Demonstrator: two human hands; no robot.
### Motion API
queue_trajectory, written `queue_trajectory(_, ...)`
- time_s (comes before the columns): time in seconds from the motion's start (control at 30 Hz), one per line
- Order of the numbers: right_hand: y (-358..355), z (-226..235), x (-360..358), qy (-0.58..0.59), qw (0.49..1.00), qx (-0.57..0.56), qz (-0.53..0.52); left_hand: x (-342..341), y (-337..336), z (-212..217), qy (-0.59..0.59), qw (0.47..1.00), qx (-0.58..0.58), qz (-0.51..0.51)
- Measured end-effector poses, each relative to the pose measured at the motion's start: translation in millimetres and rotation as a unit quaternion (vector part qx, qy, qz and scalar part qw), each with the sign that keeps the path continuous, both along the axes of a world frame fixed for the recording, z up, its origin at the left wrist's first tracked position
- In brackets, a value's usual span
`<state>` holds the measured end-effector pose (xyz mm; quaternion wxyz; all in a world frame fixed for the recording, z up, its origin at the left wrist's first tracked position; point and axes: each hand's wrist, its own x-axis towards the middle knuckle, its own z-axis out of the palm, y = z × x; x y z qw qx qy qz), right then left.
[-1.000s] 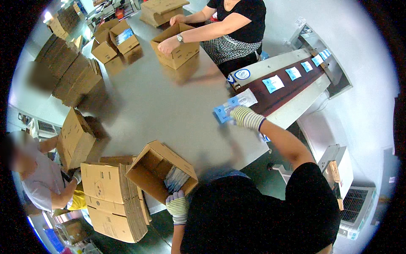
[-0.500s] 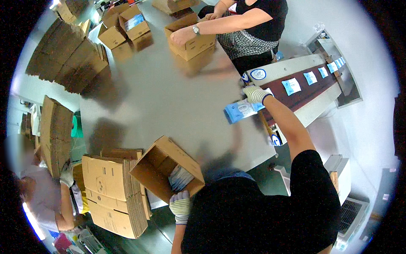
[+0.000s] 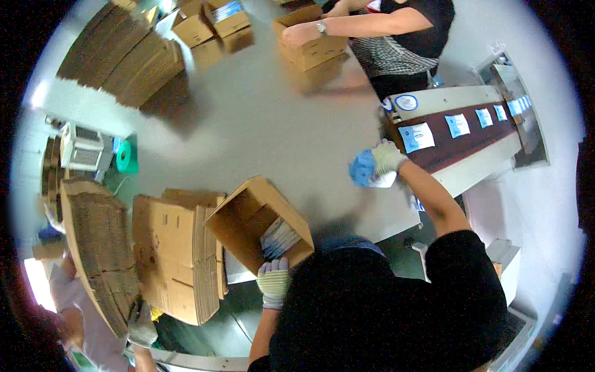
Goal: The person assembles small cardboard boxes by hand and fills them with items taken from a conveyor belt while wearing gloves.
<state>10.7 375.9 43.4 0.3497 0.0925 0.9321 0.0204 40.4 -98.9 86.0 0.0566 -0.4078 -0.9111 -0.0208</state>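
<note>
My left hand (image 3: 274, 282) wears a striped knit glove and is closed over the near rim of an open cardboard box (image 3: 234, 224). The box stands at the near edge of the table, and several blue-and-white packets (image 3: 279, 238) lie in its near right part. My right hand (image 3: 388, 157), gloved too, is closed on a small bunch of blue-and-white packets (image 3: 362, 168) above the table's right side. Just beyond it, one flat packet (image 3: 416, 137) lies at the near end of the dark conveyor belt (image 3: 455, 152).
Flattened cartons (image 3: 168, 248) are stacked left of my box. A person at lower left holds another cardboard stack (image 3: 102, 248). Across the grey table (image 3: 266, 130), a co-worker reaches into a box (image 3: 319, 53). More cartons (image 3: 124, 59) stand far left.
My right hand has drawn the packets off the belt's end, toward me. Packets on the belt have come nearer. The person at left has shifted the cardboard stack. My left hand keeps to the box rim.
</note>
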Motion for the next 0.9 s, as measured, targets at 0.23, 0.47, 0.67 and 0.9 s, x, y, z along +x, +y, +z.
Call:
queue_trajectory(0.23,-121,10,63,0.083,0.970,-0.226,-0.009,-7,3,14,-0.036,0.998,0.043,0.001)
queue_trajectory(0.47,-200,122,4,0.349,0.799,-0.482,0.089,-3,-2,16,-0.016,0.997,0.073,-0.022)
queue_trajectory(0.67,-304,189,-57,0.206,0.906,-0.304,0.210,10,0,7,-0.010,0.998,0.054,-0.008)
queue_trajectory(0.9,-341,45,-39,0.104,0.941,-0.098,0.307,10,-6,10,-0.032,0.999,0.009,-0.010)
